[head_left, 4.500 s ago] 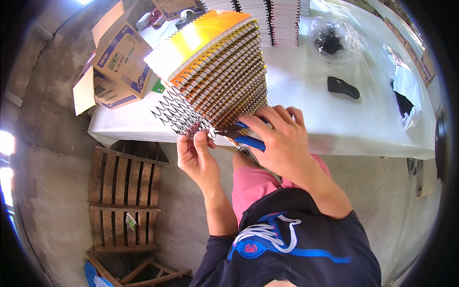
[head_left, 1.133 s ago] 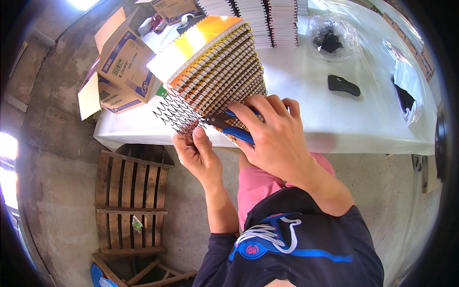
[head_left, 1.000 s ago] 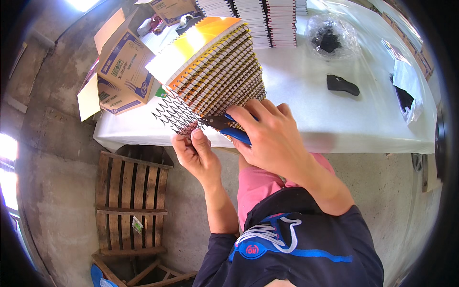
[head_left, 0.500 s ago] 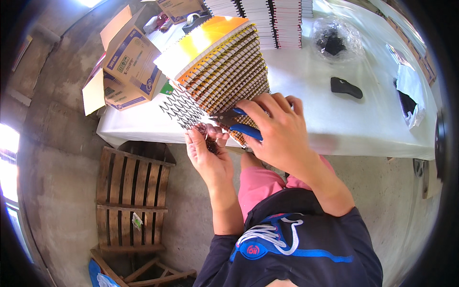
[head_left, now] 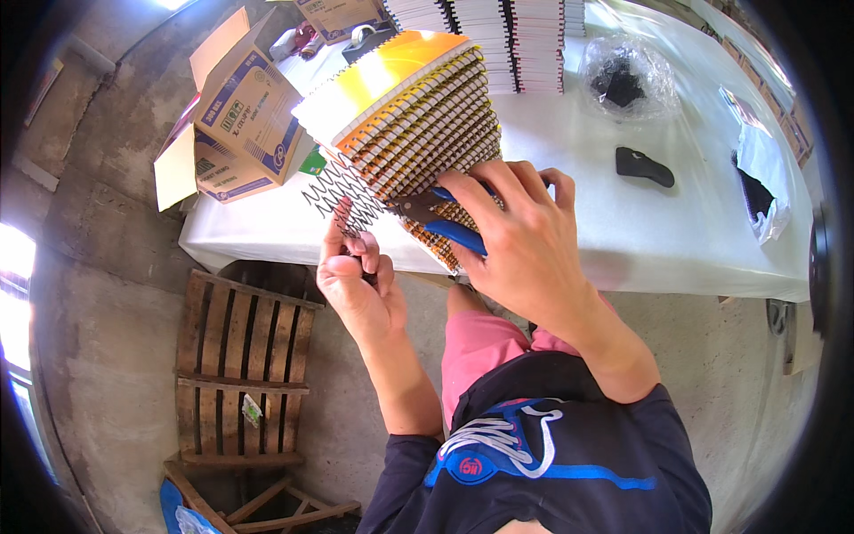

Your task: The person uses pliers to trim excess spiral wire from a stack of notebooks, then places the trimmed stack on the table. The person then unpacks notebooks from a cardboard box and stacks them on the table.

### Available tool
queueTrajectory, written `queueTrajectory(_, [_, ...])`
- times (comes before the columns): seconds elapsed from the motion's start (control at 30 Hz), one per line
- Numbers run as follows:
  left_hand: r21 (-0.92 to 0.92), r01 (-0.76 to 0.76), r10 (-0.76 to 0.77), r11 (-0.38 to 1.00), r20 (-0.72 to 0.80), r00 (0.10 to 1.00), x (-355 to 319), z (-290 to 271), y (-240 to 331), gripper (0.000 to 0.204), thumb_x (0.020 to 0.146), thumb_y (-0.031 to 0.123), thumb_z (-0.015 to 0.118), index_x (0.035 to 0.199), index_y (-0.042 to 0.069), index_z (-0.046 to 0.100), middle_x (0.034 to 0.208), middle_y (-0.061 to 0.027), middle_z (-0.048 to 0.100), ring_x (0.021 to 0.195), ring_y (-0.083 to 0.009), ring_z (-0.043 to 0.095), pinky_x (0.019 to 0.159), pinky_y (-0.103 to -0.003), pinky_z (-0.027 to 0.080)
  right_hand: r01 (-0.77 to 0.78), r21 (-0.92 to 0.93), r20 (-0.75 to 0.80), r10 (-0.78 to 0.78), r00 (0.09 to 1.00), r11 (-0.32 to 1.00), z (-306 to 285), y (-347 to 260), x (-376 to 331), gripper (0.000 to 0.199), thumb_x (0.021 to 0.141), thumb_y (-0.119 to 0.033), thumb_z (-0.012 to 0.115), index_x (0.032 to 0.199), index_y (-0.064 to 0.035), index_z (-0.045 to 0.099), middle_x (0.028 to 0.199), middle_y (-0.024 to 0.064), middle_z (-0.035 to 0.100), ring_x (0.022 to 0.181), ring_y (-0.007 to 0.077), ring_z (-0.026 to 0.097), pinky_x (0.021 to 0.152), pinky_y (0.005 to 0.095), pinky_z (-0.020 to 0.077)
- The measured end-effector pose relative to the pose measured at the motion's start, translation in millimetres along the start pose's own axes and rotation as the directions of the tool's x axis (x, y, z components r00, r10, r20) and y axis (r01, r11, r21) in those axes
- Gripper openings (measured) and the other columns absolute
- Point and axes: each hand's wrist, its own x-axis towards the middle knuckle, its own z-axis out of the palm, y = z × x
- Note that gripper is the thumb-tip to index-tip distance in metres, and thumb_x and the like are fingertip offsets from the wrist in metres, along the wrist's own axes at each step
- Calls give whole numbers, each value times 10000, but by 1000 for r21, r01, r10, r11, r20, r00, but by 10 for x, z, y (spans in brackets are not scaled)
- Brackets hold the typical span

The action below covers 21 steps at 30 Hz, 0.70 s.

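Note:
A tall stack of spiral-bound notebooks with a yellow-orange top cover stands at the table's front edge. Long loose ends of black binding coil stick out from its left side. In my right hand is a pair of blue-handled cutting pliers, their dark jaws lying against the coils at the stack's near corner. My left hand is below the loose coil ends, index finger raised against them. Its other fingers curl over small dark bits that look like coil scraps, mostly hidden.
A white-covered table holds an open cardboard box at left and more bound stacks behind. To the right are a clear plastic bag of black coils, a black pouch-like item and another bag. A wooden pallet leans lower left.
My left hand has moved left and slightly down from the pliers' tip, and its index finger now points up at the coil ends. The pliers have shifted only slightly.

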Motion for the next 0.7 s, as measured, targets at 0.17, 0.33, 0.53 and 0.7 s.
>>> queueTrajectory(0.17, [601,-102,213,793,-116,970,39,250,-41,251,910,252,600,1000,21,556,592,56,446,465,1,340,391,-151,237,5,-57,44,-2,999,998,-6,-64,26,477,618,-177,752,1067,-156,593,925,17,552,884,216,550,750,391,378])
queueTrajectory(0.33, [655,-149,272,741,-90,958,35,276,-79,254,937,303,549,873,59,520,591,55,420,478,-1,328,388,-153,225,20,-13,74,-19,997,1000,110,54,2,420,631,-168,745,1028,-163,610,842,11,583,745,216,604,608,361,466])
queueTrajectory(0.53, [738,-202,357,643,-55,932,65,211,-184,279,948,356,509,892,83,490,624,53,436,488,2,340,385,-149,253,-2,109,54,-4,999,994,128,126,-9,416,631,-141,734,1031,-168,622,880,21,602,767,220,603,669,366,471])
queueTrajectory(0.7, [685,-237,365,689,-45,930,73,238,-234,273,961,342,482,911,75,466,635,38,440,493,7,343,377,-144,270,31,25,-47,-30,998,999,-50,36,17,474,607,-135,738,1063,-169,610,956,25,571,916,216,549,848,394,361])
